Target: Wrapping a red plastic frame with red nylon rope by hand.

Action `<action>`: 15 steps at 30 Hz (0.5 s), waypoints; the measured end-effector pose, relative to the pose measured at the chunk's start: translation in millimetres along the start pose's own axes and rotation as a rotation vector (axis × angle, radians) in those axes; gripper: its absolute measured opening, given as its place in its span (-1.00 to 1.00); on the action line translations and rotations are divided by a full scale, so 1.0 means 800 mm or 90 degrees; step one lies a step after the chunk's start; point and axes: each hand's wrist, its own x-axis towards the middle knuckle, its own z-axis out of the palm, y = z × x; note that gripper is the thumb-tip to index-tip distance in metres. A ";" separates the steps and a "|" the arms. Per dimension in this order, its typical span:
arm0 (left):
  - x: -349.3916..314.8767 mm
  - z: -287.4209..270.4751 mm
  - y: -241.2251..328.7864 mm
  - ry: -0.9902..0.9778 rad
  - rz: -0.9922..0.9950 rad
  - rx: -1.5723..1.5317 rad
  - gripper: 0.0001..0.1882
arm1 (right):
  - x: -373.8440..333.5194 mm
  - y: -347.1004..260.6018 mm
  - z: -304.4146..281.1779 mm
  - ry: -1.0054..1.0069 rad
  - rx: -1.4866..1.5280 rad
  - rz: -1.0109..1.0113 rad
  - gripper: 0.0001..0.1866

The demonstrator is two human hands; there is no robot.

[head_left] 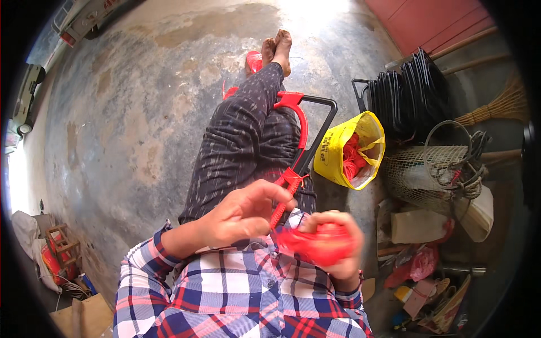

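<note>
Across my lap lies a black tubular frame [322, 137], partly wrapped in red cord [303, 125]. My left hand [242, 213] is at its near bar, the index finger bent over the red-wrapped part [288, 183] and the other fingers curled. To the right of that bar, my right hand [345, 236] is closed around a bundle of red cord [322, 243], blurred by motion. The bundle's left end reaches close to the bar. The strand between bundle and frame is too blurred to trace.
Right of my legs stands a yellow bag [332, 155] with more red cord [353, 158] inside. Beyond it are stacked black frames [408, 93], a broom [499, 104] and a mesh basket [417, 169]. A small wooden stool [65, 248] is at the left. Concrete floor [124, 129] surrounds my legs.
</note>
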 end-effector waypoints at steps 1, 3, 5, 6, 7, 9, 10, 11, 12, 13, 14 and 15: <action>0.005 0.001 -0.001 0.010 -0.009 0.132 -0.35 | -0.003 -0.001 -0.002 0.031 0.200 -0.033 -0.34; 0.014 0.010 -0.005 -0.101 -0.077 0.205 -0.31 | -0.002 -0.006 -0.012 0.067 0.367 -0.081 -0.33; 0.021 0.023 -0.012 -0.187 -0.193 0.218 -0.31 | 0.007 -0.010 -0.020 0.054 0.366 -0.140 -0.29; 0.023 0.028 -0.014 -0.209 -0.154 0.232 -0.46 | 0.012 -0.013 -0.022 0.082 0.380 -0.163 -0.28; 0.025 0.030 -0.015 -0.205 -0.179 0.244 -0.46 | 0.016 -0.016 -0.025 0.123 0.400 -0.189 -0.27; 0.027 0.031 -0.017 -0.199 -0.301 0.140 -0.72 | 0.021 -0.022 -0.030 0.138 0.389 -0.184 -0.26; 0.035 0.029 -0.020 -0.172 0.002 0.326 -0.89 | 0.022 -0.024 -0.034 0.178 0.410 -0.186 -0.27; 0.035 0.026 -0.019 -0.116 0.012 0.301 -0.84 | 0.022 -0.024 -0.037 0.217 0.430 -0.189 -0.28; 0.034 0.020 -0.016 -0.098 0.011 0.249 -0.82 | 0.021 -0.025 -0.041 0.252 0.412 -0.194 -0.29; 0.032 0.014 -0.012 -0.080 -0.026 0.215 -0.81 | 0.020 -0.023 -0.046 0.253 0.413 -0.195 -0.29; 0.030 0.008 -0.007 -0.054 -0.018 0.176 -0.79 | 0.019 -0.019 -0.051 0.277 0.354 -0.198 -0.31; 0.026 0.004 -0.003 -0.014 -0.066 0.116 -0.71 | 0.018 -0.013 -0.056 0.301 0.294 -0.200 -0.32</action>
